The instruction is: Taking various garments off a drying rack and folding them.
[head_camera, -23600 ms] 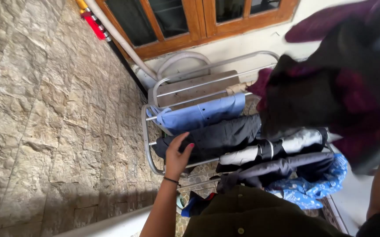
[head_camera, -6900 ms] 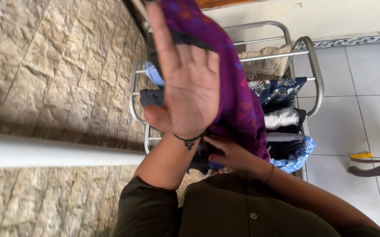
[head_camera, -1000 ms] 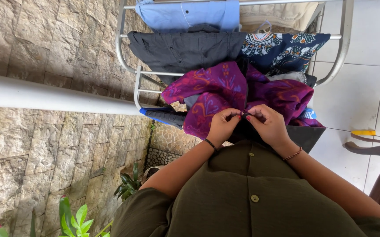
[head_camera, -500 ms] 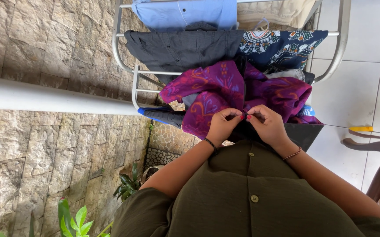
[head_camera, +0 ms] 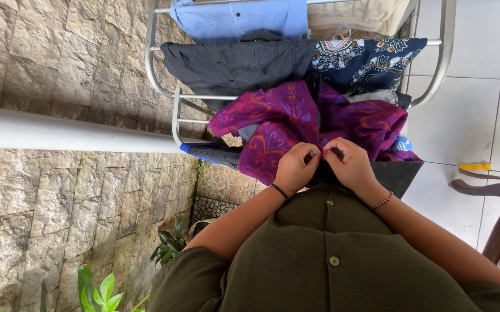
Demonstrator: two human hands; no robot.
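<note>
Tiled floor point(head_camera: 481, 110) on one side, rough stone wall point(head_camera: 59, 58) on the other, metal drying rack point(head_camera: 447, 52) between. Left hand point(head_camera: 296, 169) and right hand point(head_camera: 351, 164) side by side, fingertips pinched shut on the dark middle edge of a purple patterned garment point(head_camera: 279, 118). Garment bunched over the near rails of the rack. Beyond it, dark grey shirt point(head_camera: 235, 63), navy patterned cloth point(head_camera: 371, 58) and light blue shirt point(head_camera: 238, 17) draped on farther rails. White pipe point(head_camera: 59, 133) across the wall; green plant point(head_camera: 97, 286) below.
</note>
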